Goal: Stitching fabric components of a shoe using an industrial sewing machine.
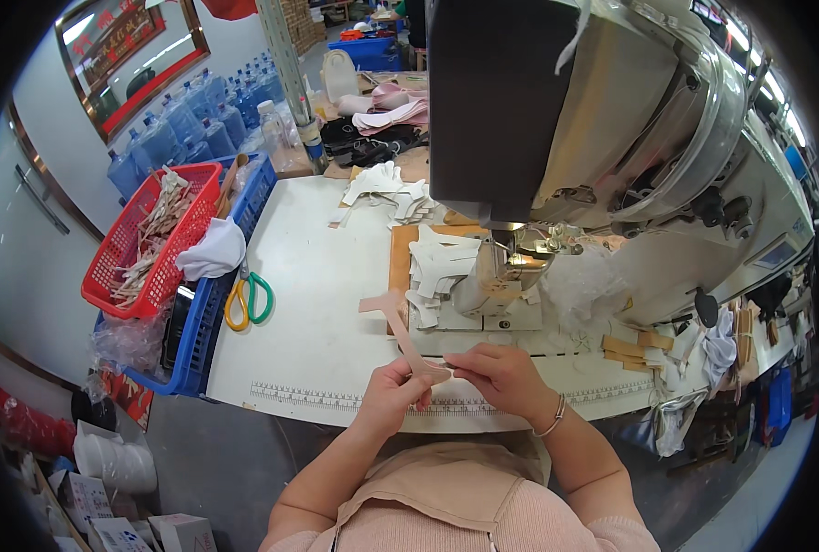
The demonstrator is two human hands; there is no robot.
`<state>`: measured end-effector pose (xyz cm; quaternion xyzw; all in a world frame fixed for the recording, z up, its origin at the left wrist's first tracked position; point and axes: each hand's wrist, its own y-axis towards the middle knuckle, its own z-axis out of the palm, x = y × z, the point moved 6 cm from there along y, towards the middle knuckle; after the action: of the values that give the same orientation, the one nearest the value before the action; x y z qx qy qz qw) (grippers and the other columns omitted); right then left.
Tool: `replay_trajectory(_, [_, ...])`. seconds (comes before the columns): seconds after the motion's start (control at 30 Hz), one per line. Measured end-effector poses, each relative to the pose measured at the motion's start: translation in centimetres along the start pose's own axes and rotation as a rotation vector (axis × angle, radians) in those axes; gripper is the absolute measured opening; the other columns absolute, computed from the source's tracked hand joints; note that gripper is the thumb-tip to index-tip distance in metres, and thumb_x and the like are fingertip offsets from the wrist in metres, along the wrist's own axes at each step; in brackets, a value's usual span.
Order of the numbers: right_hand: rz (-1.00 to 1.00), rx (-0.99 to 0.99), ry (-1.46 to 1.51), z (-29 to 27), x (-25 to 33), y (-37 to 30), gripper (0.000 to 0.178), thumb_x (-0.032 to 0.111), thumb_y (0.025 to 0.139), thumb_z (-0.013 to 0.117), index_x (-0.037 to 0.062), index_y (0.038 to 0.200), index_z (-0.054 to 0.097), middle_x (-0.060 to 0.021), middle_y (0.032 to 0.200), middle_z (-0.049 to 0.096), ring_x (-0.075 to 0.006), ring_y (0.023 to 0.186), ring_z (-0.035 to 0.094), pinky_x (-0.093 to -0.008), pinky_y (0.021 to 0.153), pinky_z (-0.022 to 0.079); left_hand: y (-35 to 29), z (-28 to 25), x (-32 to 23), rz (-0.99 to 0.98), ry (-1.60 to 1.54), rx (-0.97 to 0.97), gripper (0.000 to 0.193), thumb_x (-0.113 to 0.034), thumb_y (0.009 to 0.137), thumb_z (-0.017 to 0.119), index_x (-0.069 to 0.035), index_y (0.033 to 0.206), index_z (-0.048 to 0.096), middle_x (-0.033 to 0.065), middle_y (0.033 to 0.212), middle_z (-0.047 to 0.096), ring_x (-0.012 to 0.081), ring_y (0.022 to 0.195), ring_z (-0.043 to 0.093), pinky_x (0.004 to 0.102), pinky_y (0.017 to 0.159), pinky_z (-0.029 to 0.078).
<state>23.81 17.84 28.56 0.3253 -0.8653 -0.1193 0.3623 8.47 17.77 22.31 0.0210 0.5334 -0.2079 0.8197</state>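
Just in front of the table's near edge, my left hand [393, 390] pinches the lower end of a pale pink Y-shaped cut piece [400, 329], its forked end pointing up and away. My right hand [506, 379] is closed close beside it, thumb and forefinger together at the piece's lower tip. Something small and dark shows at those fingertips, too small to name. Beyond the hands, white cut pieces [442, 260] lie stacked on a brown board [398, 262] beside the sewing machine's post bed [494, 293].
The sewing machine's head [649, 120] rises at the right. Scissors [248, 300] with yellow and green handles lie left, by a blue crate [196, 345] bearing a red basket [106, 267]. More white pieces [386, 189] lie farther back. A ruler strip [308, 397] runs along the near edge.
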Motion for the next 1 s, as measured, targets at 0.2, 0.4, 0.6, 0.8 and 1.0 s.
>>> replay_trajectory(0.2, [0.105, -0.129, 0.149, -0.2, 0.0, -0.6, 0.028, 0.014, 0.078, 0.068, 0.0090, 0.105, 0.064, -0.0066, 0.074, 0.057, -0.0226, 0.063, 0.058, -0.0311, 0.055, 0.047, 0.0, 0.0, -0.1, -0.030, 0.008, -0.040, 0.017, -0.010, 0.086, 0.059, 0.001, 0.098, 0.063, 0.0033, 0.074, 0.060, 0.0084, 0.057, 0.052, 0.0228, 0.050, 0.042])
replay_trajectory(0.4, [-0.064, -0.065, -0.148, -0.3, 1.2, -0.4, 0.031, 0.009, 0.076, 0.069, 0.0090, 0.106, 0.064, -0.0070, 0.078, 0.060, -0.0226, 0.064, 0.059, -0.0303, 0.055, 0.047, 0.1, 0.7, -0.3, -0.004, 0.041, -0.021, 0.017, -0.009, 0.087, 0.057, 0.001, 0.099, 0.064, 0.0024, 0.076, 0.060, 0.0084, 0.057, 0.052, 0.0230, 0.052, 0.044])
replay_trajectory(0.6, [0.228, -0.388, 0.153, -3.5, -1.3, -1.1, 0.026, 0.006, 0.085, 0.060, 0.0060, 0.112, 0.059, -0.0086, 0.081, 0.059, -0.0150, 0.065, 0.056, -0.0255, 0.058, 0.045, -1.1, 2.1, -5.8, 0.827, 0.883, -0.286, 0.021, 0.005, 0.078, 0.061, -0.003, 0.097, 0.067, 0.0105, 0.084, 0.062, 0.0166, 0.063, 0.061, 0.0246, 0.058, 0.048])
replay_trajectory(0.8, [0.353, -0.900, 0.803, -8.8, -6.0, -1.0, 0.021, 0.017, 0.095, 0.049, 0.0059, 0.112, 0.055, 0.0044, 0.072, 0.045, -0.0029, 0.055, 0.037, -0.0192, 0.050, 0.031, 1.2, 5.5, -11.6, 1.502, 0.986, -0.214, 0.023, 0.009, 0.065, 0.067, -0.004, 0.085, 0.068, 0.0095, 0.084, 0.063, 0.0258, 0.077, 0.064, 0.0310, 0.065, 0.054])
replay_trajectory(1.0, [0.529, -0.839, 1.101, -10.5, -8.0, 1.2, 0.016, 0.018, 0.093, 0.055, 0.0021, 0.093, 0.060, 0.0013, 0.064, 0.047, -0.0063, 0.056, 0.042, -0.0217, 0.051, 0.032, 4.4, 8.8, -12.5, 1.552, 1.107, -0.204, 0.023, 0.004, 0.067, 0.067, -0.011, 0.084, 0.069, 0.0027, 0.090, 0.065, 0.0265, 0.096, 0.060, 0.0373, 0.086, 0.048])
